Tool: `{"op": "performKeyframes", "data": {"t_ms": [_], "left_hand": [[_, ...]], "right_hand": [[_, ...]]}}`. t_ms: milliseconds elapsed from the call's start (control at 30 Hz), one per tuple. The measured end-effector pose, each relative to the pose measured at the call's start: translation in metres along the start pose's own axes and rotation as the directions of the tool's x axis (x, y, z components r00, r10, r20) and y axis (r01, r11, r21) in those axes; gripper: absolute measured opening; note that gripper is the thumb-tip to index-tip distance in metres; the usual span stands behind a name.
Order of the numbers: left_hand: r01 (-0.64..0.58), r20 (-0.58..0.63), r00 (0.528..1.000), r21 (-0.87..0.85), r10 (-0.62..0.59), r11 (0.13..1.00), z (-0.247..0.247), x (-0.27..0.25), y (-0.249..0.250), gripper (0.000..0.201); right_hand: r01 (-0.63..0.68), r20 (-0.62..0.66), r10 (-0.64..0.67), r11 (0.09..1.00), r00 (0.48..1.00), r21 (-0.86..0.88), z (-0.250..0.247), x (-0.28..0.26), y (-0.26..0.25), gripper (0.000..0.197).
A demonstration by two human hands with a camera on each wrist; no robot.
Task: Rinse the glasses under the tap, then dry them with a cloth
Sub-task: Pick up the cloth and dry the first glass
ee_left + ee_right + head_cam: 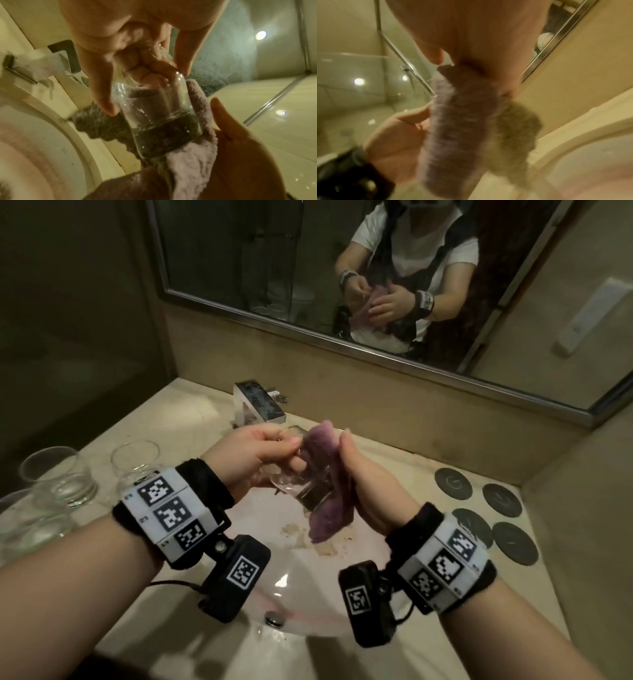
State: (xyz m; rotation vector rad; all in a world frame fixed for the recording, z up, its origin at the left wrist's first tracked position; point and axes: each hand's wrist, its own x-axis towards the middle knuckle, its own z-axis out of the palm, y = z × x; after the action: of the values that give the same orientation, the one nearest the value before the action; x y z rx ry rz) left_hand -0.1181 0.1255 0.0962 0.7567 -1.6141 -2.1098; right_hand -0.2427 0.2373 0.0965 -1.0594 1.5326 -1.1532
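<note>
A dim bathroom is shown, with a pale beige stone bench (pixel 191 419) wrapped round a white oval sink (pixel 308 604) and a big steel-framed wall mirror (pixel 342 344) hung at the far side. A square chrome tap (pixel 257 402) is mounted at the far rim of the sink. No water is seen running from it.

A small clear drinking glass (pixel 301 487) is held over the sink, probably so that drips are caught there. It is tilted, and its rim is pinched by the left hand (pixel 253 457), some fingers (pixel 154 70) being tucked inside it; judging by that, the glass is steadied this way for wiping. A fuzzy purple cloth (pixel 325 508) is pressed against the glass's right side and wrapped under its base by the right hand (pixel 363 484), whose curled fingers grip the cloth. So the drying step seems to be in hand.

Three more clear round tumblers (pixel 58 474) are parked on the left of the bench; wet or dry can't be told. Four dark round coasters (pixel 501 499) are laid out on the right, possibly as landing spots.
</note>
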Motion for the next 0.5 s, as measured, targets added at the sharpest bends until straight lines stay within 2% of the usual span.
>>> {"op": "performKeyframes", "data": {"t_ms": [100,167,200,267,300,333,367,433,500], "left_hand": [[-0.058,-0.072,0.996,-0.058,0.053,0.997,0.002,0.0,0.002,0.012],[-0.121,-0.2,0.975,-0.085,0.102,0.989,0.006,0.004,0.001,0.023],[-0.153,-0.265,0.957,-0.109,0.12,0.982,0.007,0.005,0.001,0.031],[-0.189,-0.308,0.945,-0.232,0.112,0.954,0.006,0.009,0.002,0.06],[-0.19,-0.287,0.953,-0.317,0.098,0.929,0.006,0.009,0.003,0.074],[-0.182,-0.235,0.967,-0.379,0.096,0.907,0.007,0.009,0.005,0.077],[-0.161,-0.168,0.98,-0.389,0.102,0.907,0.009,0.008,0.006,0.07],[-0.118,-0.073,0.992,-0.3,0.1,0.947,0.01,0.009,0.005,0.062],[-0.094,-0.014,0.996,-0.281,0.094,0.955,0.009,0.007,0.005,0.065]], "right_hand": [[0.071,-0.02,-0.069,0.992,0.997,0.105,-0.005,0.006,0.011,0.063],[0.098,-0.041,-0.095,0.99,0.995,0.105,-0.006,0.01,0.012,0.077],[0.125,-0.053,-0.121,0.989,0.991,0.077,-0.006,0.012,0.011,0.081],[0.19,-0.088,-0.194,0.981,0.977,-0.044,-0.003,0.014,0.006,0.084],[0.217,-0.107,-0.23,0.969,0.967,-0.121,-0.001,0.015,0.004,0.08],[0.24,-0.113,-0.266,0.95,0.957,-0.201,0.001,0.015,0.002,0.072],[0.264,-0.109,-0.305,0.921,0.946,-0.288,0.005,0.013,-0.001,0.066],[0.334,-0.085,-0.409,0.833,0.908,-0.44,0.014,0.013,-0.004,0.061],[0.407,-0.061,-0.538,0.701,0.84,-0.586,0.022,0.017,-0.004,0.062]]}}
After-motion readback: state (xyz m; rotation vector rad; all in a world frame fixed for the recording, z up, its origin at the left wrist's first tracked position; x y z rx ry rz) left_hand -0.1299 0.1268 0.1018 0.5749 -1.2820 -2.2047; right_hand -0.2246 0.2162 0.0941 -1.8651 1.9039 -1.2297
